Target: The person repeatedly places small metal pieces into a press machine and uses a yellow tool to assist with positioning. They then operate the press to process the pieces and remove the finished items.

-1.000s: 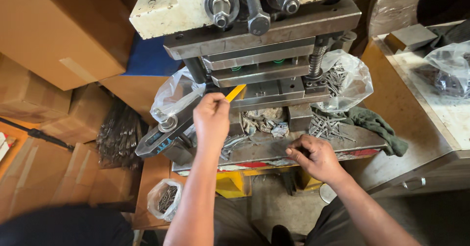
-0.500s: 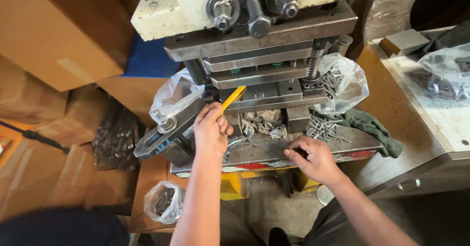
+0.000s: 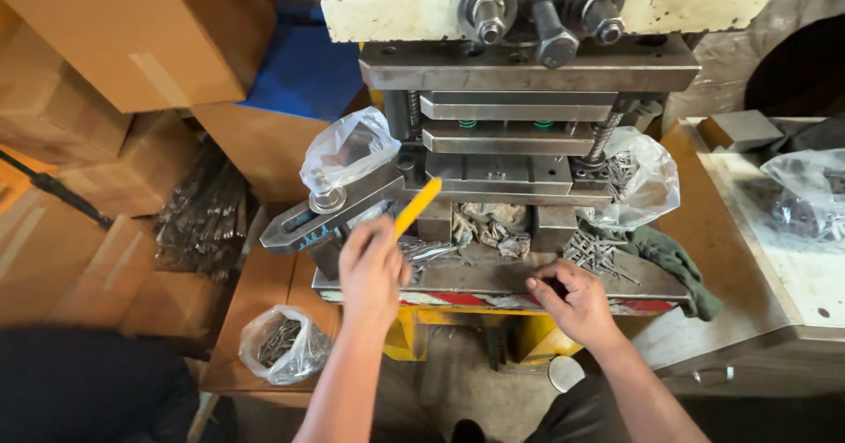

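Head view: the left hand (image 3: 371,271) is closed in a fist round the lower end of a yellow stick (image 3: 417,205), whose free end slants up and to the right toward the gap of the press (image 3: 528,135). The right hand (image 3: 572,300) rests on the front edge of the press bed (image 3: 493,277), fingers curled down and pinched together; whether they have a small piece between them cannot be told. Just beyond that hand lies a loose heap of thin metal pins (image 3: 598,254), beside a green rag (image 3: 673,262).

The stick looks stiff, light and flat, likely plastic, so a grip at the low end as now should steer it well. The pins seem small, hard and slippery, easy to scatter; pinching one at mid-length with the fingertips would suit.

Counted: one stick, one rag, two hands. Clear bags number four: one left of the press (image 3: 348,148), one right of it with pins inside (image 3: 638,179), one on the low wooden stand (image 3: 282,344), one on the far right table (image 3: 805,192). The pins are too many and too tangled to count
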